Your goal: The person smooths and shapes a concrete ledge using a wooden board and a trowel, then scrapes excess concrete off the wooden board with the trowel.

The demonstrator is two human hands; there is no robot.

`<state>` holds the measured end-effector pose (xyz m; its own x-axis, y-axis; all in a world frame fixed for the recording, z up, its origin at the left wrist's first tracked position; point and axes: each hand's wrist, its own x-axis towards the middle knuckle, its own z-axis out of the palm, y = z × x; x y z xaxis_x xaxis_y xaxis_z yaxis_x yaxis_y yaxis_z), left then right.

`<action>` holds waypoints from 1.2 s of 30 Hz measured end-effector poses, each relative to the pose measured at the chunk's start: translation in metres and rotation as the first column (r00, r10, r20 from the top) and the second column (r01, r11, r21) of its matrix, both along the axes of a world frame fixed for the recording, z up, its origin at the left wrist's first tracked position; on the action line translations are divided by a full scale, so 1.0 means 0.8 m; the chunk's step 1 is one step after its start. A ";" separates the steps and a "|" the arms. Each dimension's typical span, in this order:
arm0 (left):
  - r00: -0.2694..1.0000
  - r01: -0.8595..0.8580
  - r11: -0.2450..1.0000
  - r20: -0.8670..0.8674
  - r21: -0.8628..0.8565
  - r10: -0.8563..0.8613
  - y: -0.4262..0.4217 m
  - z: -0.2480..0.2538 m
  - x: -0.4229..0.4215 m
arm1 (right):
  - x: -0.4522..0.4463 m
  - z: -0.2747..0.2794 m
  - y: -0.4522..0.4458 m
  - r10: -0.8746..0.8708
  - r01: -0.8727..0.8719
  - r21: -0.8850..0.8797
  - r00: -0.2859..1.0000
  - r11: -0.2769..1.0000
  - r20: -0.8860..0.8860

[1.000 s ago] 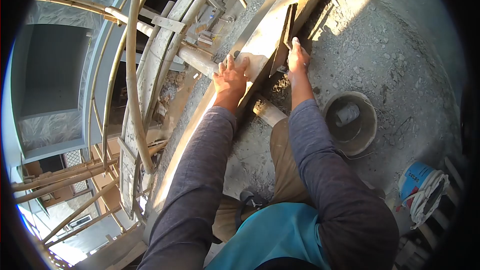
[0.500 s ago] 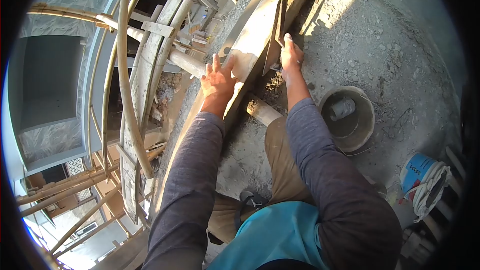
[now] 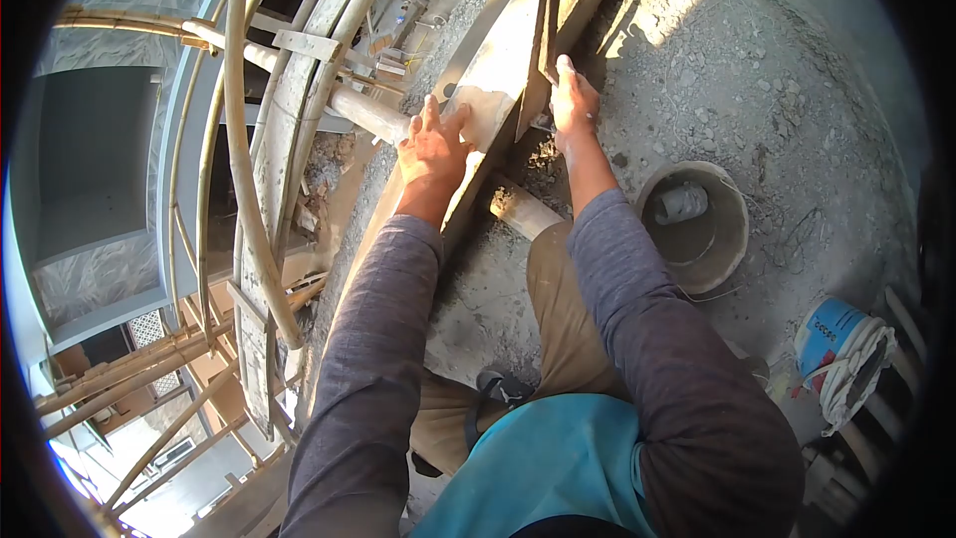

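Observation:
My left hand (image 3: 434, 155) rests with fingers spread on the pale top of a low wall (image 3: 506, 52). To its right, my right hand (image 3: 575, 105) is closed round the handle of a plastering float (image 3: 539, 65). The float is a flat, dark-edged rectangular tool seen nearly edge-on. Its blade stands tilted along the wall's right-hand upper edge; whether its whole face touches the wall, I cannot tell. Part of the handle is hidden by my fingers.
A round bucket (image 3: 739, 239) with a pale object inside stands on the rough ground right of my arm. Further right is a blue and white container (image 3: 832, 332). A pipe (image 3: 523, 210) juts from the wall near my knee. Bamboo poles (image 3: 242, 120) and planks (image 3: 289, 110) stand left.
My right hand and the float have shifted slightly left against the wall edge. My left hand stays spread on the wall top. The whole view has moved a little.

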<state>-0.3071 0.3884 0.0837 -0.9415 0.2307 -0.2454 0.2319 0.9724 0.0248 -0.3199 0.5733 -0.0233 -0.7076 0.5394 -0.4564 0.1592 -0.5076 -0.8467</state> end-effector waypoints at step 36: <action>0.998 -0.053 0.998 0.042 -0.041 0.055 0.011 0.006 -0.003 | 0.001 0.000 -0.001 -0.017 0.012 0.085 0.998 0.996 0.066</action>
